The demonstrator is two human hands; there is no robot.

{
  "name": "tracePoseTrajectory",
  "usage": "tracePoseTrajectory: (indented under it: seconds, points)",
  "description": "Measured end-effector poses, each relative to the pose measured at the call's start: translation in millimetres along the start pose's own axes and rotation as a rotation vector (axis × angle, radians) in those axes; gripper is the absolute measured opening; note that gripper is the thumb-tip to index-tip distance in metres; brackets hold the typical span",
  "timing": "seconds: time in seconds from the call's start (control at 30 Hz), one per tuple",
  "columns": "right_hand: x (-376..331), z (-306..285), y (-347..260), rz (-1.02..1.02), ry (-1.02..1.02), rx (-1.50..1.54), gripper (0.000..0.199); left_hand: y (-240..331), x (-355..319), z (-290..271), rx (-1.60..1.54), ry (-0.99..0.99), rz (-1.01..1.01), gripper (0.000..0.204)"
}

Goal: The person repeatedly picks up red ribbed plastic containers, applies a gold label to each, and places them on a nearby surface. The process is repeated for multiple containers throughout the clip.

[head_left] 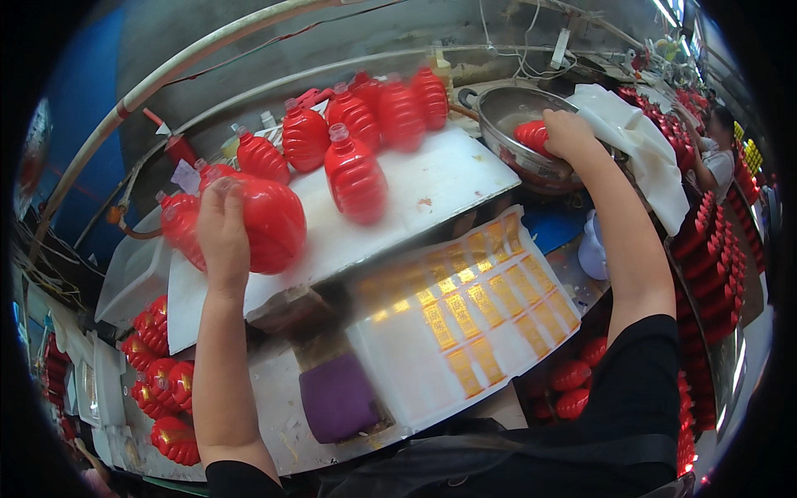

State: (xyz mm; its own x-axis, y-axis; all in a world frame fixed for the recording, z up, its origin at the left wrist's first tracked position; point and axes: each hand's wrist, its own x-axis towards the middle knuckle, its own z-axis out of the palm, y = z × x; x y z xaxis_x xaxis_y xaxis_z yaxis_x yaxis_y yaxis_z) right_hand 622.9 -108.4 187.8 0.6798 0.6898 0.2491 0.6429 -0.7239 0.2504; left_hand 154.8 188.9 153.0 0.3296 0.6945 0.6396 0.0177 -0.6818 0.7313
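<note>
My left hand point(222, 224) is closed on a glossy red plastic bottle point(274, 220) at the left end of a white board; its far side is hidden by the fingers. At the right, my right hand point(569, 133) reaches over a metal pan point(516, 98) and grips a red ribbed bottle point(531, 137) lying low inside its rim. Several more red ribbed bottles with clear necks stand on the board, among them a red bottle point(355, 178) nearest the front, slightly blurred.
Below the white board point(423, 195) lies a pale sheet with rows of gold stickers point(465, 307), beside a folded purple cloth point(336, 398). White cloth point(635, 141) drapes right of the pan. Red gold-marked pieces point(170, 386) pile at lower left. A person point(718, 158) works far right.
</note>
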Motion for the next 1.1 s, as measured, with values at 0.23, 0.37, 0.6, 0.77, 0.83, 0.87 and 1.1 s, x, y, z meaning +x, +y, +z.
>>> tracePoseTrajectory:
  seconds: [0.23,0.37,0.6,0.77,0.83,0.87,1.1]
  points:
    - [-7.1,29.2,28.9,0.283,0.196,0.457,0.035,-22.3,-7.0,27.5,0.007,-0.041,-0.044,0.030]
    - [-6.2,47.7,48.8,0.451,0.416,0.689,0.038,-22.9,-6.7,29.4,0.009,-0.047,-0.082,0.033]
    - [-33.3,2.6,46.1,0.553,0.624,0.766,0.043,9.8,-27.7,10.1,0.314,0.007,0.007,0.050]
    - [-88.8,-73.3,-8.2,0.106,0.649,0.586,0.026,51.6,-82.2,-16.3,0.346,-0.063,0.177,0.056]
    - [-111.7,-100.5,-37.0,-0.043,0.619,0.671,0.028,71.5,-109.8,-20.8,0.367,-0.135,0.238,0.059]
    - [-120.3,-110.1,-55.0,-0.146,0.519,0.787,0.028,81.2,-124.5,-21.3,0.364,-0.160,0.262,0.063]
    - [-186.2,-126.3,-207.0,-0.756,-0.177,1.068,0.024,107.1,-200.0,-35.4,0.417,-0.292,0.379,0.084]
